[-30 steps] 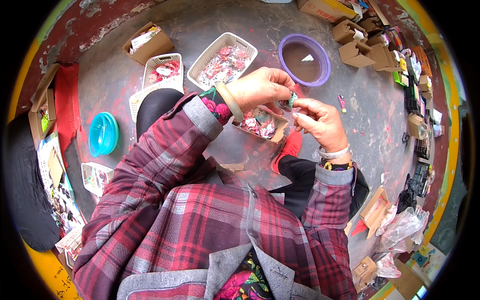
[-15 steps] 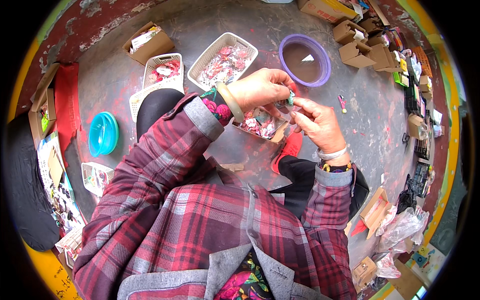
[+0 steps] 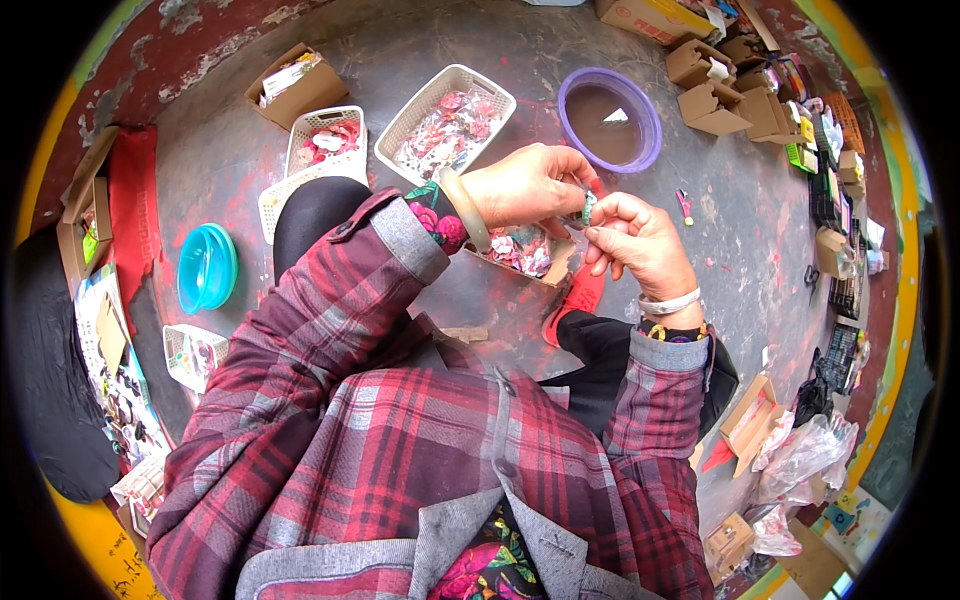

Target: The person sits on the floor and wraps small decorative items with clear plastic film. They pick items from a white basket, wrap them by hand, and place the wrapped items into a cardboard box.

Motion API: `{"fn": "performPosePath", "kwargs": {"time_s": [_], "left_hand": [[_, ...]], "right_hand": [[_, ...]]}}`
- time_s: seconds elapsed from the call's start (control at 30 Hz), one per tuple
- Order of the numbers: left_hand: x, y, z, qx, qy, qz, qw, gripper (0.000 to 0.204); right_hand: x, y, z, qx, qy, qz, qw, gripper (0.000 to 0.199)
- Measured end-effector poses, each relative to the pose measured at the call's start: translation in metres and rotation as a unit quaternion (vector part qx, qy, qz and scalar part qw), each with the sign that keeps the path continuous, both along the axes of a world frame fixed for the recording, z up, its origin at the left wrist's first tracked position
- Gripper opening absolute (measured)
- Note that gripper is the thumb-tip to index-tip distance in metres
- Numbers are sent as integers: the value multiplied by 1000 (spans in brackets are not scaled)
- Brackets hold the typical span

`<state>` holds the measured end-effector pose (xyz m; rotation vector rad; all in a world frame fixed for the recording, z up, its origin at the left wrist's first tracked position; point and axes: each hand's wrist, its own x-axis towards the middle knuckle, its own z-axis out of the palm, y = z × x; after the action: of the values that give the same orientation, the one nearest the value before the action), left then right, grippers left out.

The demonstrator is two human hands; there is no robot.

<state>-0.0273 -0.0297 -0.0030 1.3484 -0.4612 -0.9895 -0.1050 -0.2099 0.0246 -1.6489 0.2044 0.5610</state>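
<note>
My left hand (image 3: 530, 188) pinches a small green, beaded-looking piece (image 3: 588, 207) between thumb and fingers. My right hand (image 3: 642, 243) meets it there, its thumb and fingertips pressed together against the piece's right side. The exact kind of the piece is too small to make out. Below both hands, partly hidden by them, a cardboard box (image 3: 559, 268) holds many small pink, red and white bits (image 3: 522, 250). Just beyond my left hand stands a white basket (image 3: 391, 135) with more pink and clear pieces in it.
A purple basin (image 3: 650, 118) of murky water stands far right of the hands. White baskets (image 3: 292, 165), turquoise bowls (image 3: 203, 268) and a cardboard box (image 3: 318, 92) sit to the left. Cartons (image 3: 712, 108) and crates line the right wall. A small pink item (image 3: 685, 208) lies on the floor.
My right hand has shifted slightly, its fingers curling in and closing up to the green piece. My left hand has moved a little, its pinch on the piece kept.
</note>
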Motion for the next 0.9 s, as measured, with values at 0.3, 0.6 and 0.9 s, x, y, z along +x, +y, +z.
{"fn": "performPosePath", "kwargs": {"time_s": [0.3,0.6,0.9], "left_hand": [[-1,-2,-9,110,-38,24,993,26],[-3,2,-2,-31,126,83,988,29],[-1,-4,-18,0,119,107,987,26]], "right_hand": [[0,7,-7,-22,-84,56,995,5],[2,0,-4,-34,-100,-15,994,2],[-2,10,-3,-178,-215,-25,960,20]]}}
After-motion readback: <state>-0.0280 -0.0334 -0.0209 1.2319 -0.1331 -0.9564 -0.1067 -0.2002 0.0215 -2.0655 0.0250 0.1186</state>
